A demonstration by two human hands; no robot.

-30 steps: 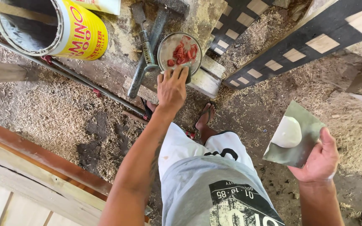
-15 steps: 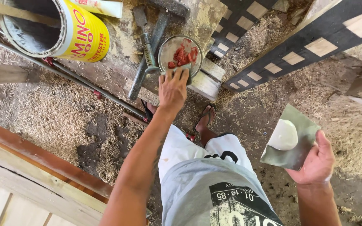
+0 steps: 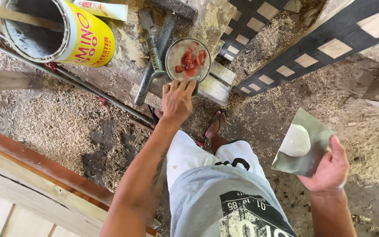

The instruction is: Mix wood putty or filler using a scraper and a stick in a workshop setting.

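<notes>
You're reaching your left hand (image 3: 177,100) fwd and down to the small round tin (image 3: 188,60) w/ red paste inside. Fingers (image 3: 181,85) are spread and laid on the near rim/side of the tin, touching it; whether they're truly gripping or only resting there, can't tell, but the hand isn't clenched. The tin is sitting straight ahead of that hand, on a dusty wooden block (image 3: 216,83), just beyond the fingertips. Being round, it has no long axis to line up on; its open top is facing up at you.

Your right hand (image 3: 329,169) is staying well apart, out to the right and nearer your body. It's grasping a flat metal sheet (image 3: 304,142) by its near corner, thumb on top, w/ a white lump of putty (image 3: 295,141) sitting on the sheet. The sheet is tilting a bit, long side running away from the palm toward the upper left.

So the left hand is the nearer one to the tin by far; the right is busy holding.

Just left of your left hand a hammer (image 3: 159,48) is lying, handle running toward you, and a chisel-like tool (image 3: 152,41) beside it. Further left a big yellow can (image 3: 60,30) is lying on its side. Sawdust is covering the ground round your feet.
</notes>
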